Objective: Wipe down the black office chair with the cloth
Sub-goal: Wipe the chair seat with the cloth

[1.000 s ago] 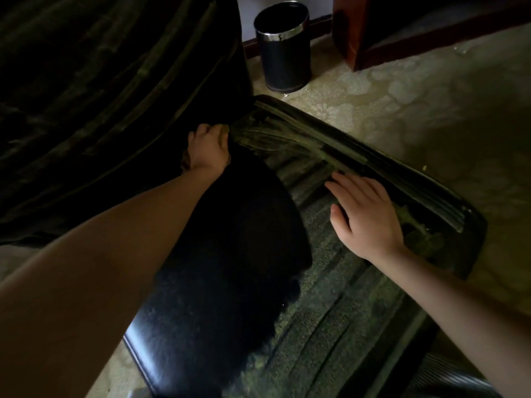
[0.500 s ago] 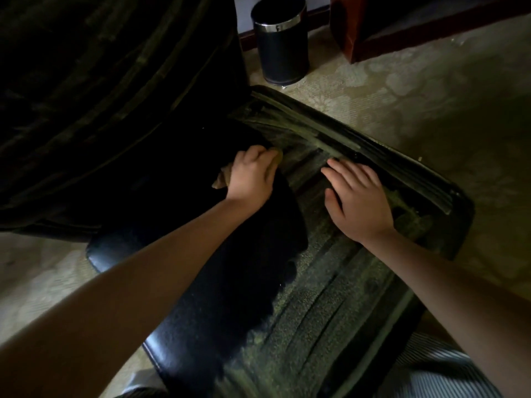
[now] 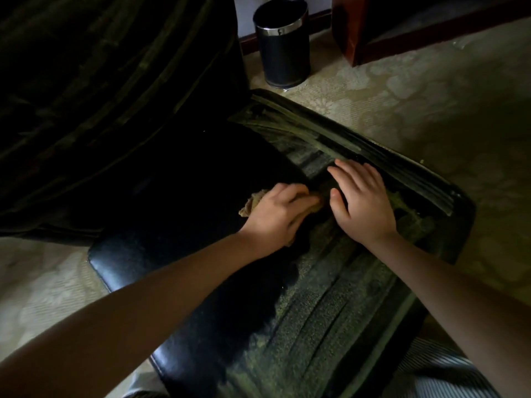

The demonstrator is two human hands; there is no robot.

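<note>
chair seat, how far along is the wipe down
Roughly half, judging by the surface. Done: the left side of the chair seat looks plain black. In hand: the left hand grips the cloth at the edge of the clean patch, while the right hand rests flat on the seat. Left: the right side and far rim carry greenish dust streaks.
</note>
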